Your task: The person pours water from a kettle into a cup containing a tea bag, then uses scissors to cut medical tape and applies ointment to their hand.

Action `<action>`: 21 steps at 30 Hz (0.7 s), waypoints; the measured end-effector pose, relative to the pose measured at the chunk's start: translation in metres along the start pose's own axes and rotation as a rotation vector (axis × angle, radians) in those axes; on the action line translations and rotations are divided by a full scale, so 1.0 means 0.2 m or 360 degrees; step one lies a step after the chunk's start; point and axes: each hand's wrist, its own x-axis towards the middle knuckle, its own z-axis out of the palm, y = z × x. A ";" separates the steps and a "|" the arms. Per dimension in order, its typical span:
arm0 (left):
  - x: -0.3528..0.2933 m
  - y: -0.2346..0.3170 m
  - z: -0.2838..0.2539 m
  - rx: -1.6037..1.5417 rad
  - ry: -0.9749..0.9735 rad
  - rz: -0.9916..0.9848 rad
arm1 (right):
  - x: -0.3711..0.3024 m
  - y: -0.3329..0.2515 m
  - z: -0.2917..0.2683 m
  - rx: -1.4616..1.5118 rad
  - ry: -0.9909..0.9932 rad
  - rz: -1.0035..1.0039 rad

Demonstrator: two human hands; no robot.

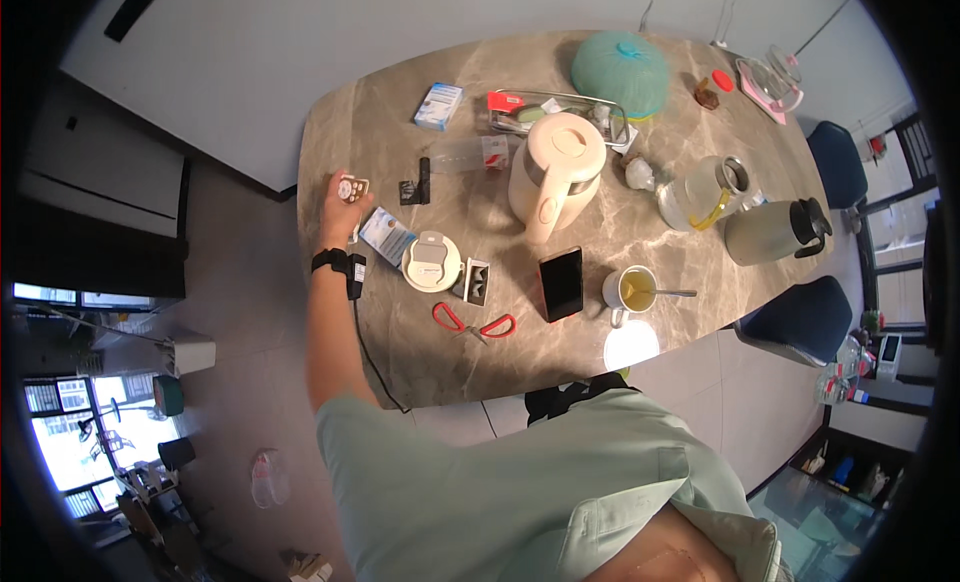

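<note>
My left hand [343, 214] reaches to the left end of the marbled table, a black band round its wrist. Its fingers are closed around a small pale device [351, 189] with a round dial and brown buttons, perhaps a remote control. Close to that hand lie a blue-and-white box [387, 236] and a black adapter [356, 276] with a cable. Just right of these are a cream round lid [431, 262] and a small open box [473, 282] with dark contents. My right hand is out of sight.
Red-handled scissors [472, 328], a black phone [561, 284] and a mug [635, 286] with a spoon stand near the front edge. Behind them are a cream kettle [565, 162], a glass jug [697, 194], a grey thermos [768, 232], a wire rack [625, 109] and a teal mesh cover [620, 70].
</note>
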 end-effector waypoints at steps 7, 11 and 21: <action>-0.12 0.63 0.09 0.0026 -0.0503 0.0516 | 0.08 0.13 0.10 -0.0012 -0.0035 -0.0042; -0.41 1.07 0.32 -0.0148 -0.0927 0.0764 | 0.14 -0.09 0.05 0.0230 0.0070 0.0084; -0.55 1.44 0.76 0.0790 -0.0740 0.1182 | 0.04 -0.38 0.01 0.0507 -0.0079 0.0217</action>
